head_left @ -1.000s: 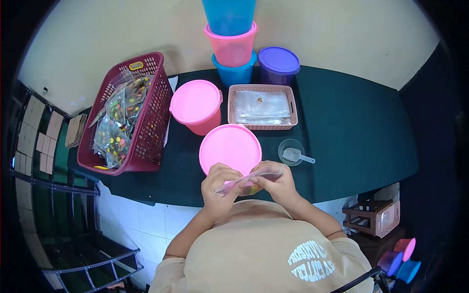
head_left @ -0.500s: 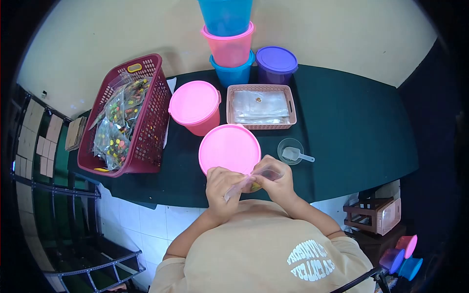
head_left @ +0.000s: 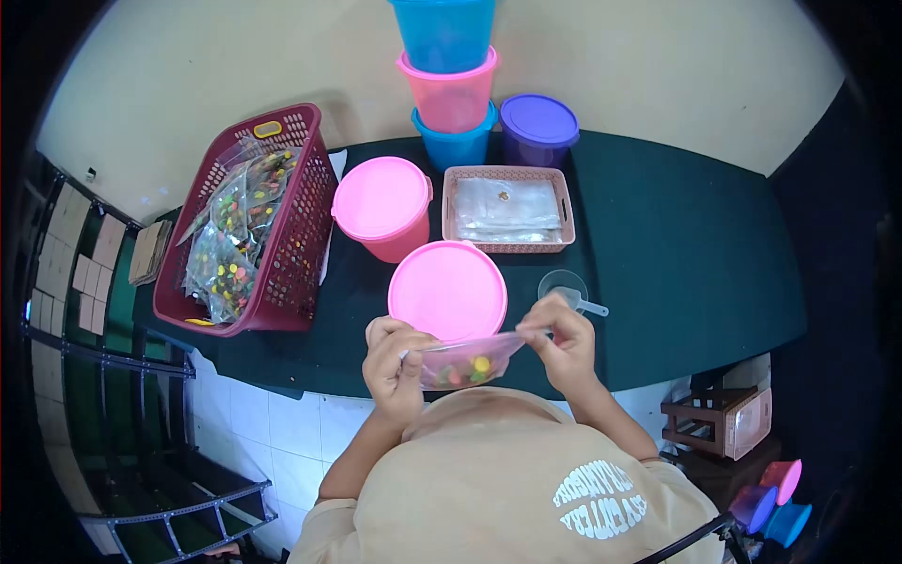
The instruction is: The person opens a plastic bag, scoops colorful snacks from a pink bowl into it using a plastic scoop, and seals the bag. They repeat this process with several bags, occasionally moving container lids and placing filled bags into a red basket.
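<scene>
A clear plastic bag (head_left: pixel 467 367) with colourful round pieces inside is stretched between my hands, close to my body. My left hand (head_left: pixel 393 367) pinches its left top corner; my right hand (head_left: pixel 566 346) pinches the right top corner. The bag's upper edge is pulled nearly straight. Just beyond it stands a tub with a pink lid (head_left: pixel 448 289). Past my right hand sits a small clear bowl (head_left: pixel 554 279) with a white scoop (head_left: pixel 592 307), partly hidden by my fingers.
At left, a maroon basket (head_left: pixel 299 240) holds several filled bags (head_left: pixel 225 254). A second pink tub (head_left: pixel 383 202), a beige basket (head_left: pixel 512 248) of flat clear bags, a purple tub (head_left: pixel 538 122) and a stack of blue and pink tubs (head_left: pixel 453 94) stand farther back on the green-covered table (head_left: pixel 686 244).
My hands have moved apart, pulling the bag's top edge out between them. The bunched bag is now spread, and its colourful contents show. The view has shifted slightly.
</scene>
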`<action>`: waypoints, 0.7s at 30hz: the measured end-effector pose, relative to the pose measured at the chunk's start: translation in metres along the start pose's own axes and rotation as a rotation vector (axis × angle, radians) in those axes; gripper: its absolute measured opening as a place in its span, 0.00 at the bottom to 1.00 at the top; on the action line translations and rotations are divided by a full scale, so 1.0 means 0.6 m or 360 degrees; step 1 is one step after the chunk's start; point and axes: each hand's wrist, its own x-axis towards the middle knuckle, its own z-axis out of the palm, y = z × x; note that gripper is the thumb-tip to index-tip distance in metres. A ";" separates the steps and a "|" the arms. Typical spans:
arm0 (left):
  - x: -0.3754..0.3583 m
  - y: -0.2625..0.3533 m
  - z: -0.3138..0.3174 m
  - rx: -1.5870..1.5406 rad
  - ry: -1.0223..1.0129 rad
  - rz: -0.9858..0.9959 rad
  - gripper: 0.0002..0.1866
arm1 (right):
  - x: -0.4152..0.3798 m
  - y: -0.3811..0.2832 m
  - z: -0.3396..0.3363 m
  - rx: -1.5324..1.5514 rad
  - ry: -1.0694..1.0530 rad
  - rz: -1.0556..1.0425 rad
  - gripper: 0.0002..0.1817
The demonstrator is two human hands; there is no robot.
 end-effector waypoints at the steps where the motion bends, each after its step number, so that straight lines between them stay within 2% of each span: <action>1: 0.006 -0.003 -0.005 -0.0097 -0.0030 -0.0012 0.11 | -0.002 -0.003 -0.002 0.0099 -0.0014 0.0020 0.03; 2: 0.013 -0.004 -0.006 -0.0084 -0.0003 0.0009 0.11 | -0.003 -0.005 -0.001 0.0198 -0.0038 0.0035 0.03; 3: 0.018 -0.002 -0.006 0.0044 0.0192 -0.0010 0.14 | -0.009 -0.007 0.004 0.0373 0.0192 0.0191 0.04; 4: 0.023 0.001 -0.009 0.0179 0.0397 -0.0026 0.18 | -0.013 -0.004 0.006 0.0343 0.0247 0.0126 0.04; 5: 0.022 0.008 -0.013 0.0253 0.0308 0.0039 0.21 | -0.012 0.000 0.010 0.0322 0.0297 0.0054 0.05; 7: 0.027 0.039 -0.007 0.0391 -0.0161 0.0157 0.27 | -0.010 -0.014 0.040 0.0101 0.0123 -0.0371 0.05; 8: 0.029 0.047 0.006 0.0311 -0.0209 0.0142 0.28 | -0.007 -0.015 0.048 0.0021 -0.0030 -0.0494 0.06; 9: 0.032 0.047 0.012 0.0170 -0.0274 0.0114 0.27 | 0.003 -0.034 0.054 -0.0103 -0.0156 -0.0572 0.08; 12: 0.028 0.040 0.023 0.0168 -0.0157 0.0104 0.22 | 0.015 -0.036 0.067 -0.0278 -0.0203 -0.0711 0.13; 14: 0.024 0.035 0.023 0.0301 -0.0134 0.0182 0.15 | 0.016 -0.018 0.070 -0.0329 -0.0110 -0.0526 0.16; 15: 0.024 0.036 0.020 0.0319 -0.0109 0.0186 0.15 | 0.023 -0.022 0.069 -0.0318 -0.0131 -0.0546 0.16; 17: 0.029 0.038 0.013 0.0529 -0.0081 0.0331 0.09 | 0.040 -0.043 0.067 -0.0807 0.0191 -0.0876 0.19; 18: 0.033 0.042 0.008 0.0578 -0.0062 0.0362 0.07 | 0.053 -0.071 0.077 -0.0787 0.0343 -0.0847 0.16; 19: 0.035 0.044 0.003 0.0598 -0.0034 0.0357 0.07 | 0.062 -0.086 0.072 -0.0771 0.0318 -0.0867 0.16; 21: 0.034 0.047 -0.005 0.0649 -0.0145 0.0374 0.06 | 0.083 -0.100 0.053 -0.1123 -0.0346 -0.0872 0.14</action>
